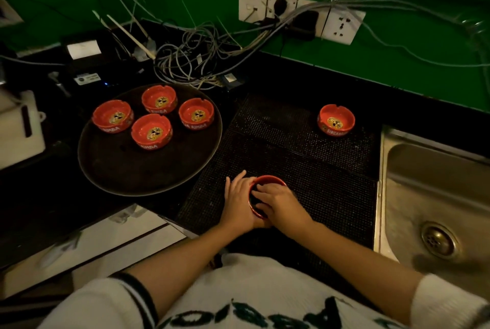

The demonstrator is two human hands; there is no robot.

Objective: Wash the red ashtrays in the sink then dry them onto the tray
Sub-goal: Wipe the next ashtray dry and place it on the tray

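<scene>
Left hand [236, 200] and right hand [281, 205] meet, forearms converging, fingers curled.

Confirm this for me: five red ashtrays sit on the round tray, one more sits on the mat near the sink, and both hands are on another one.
Not quite. The head view shows four red ashtrays on the round tray, not five. The rest holds: one ashtray on the mat sits near the sink, and the left hand and right hand are on another ashtray.
</scene>
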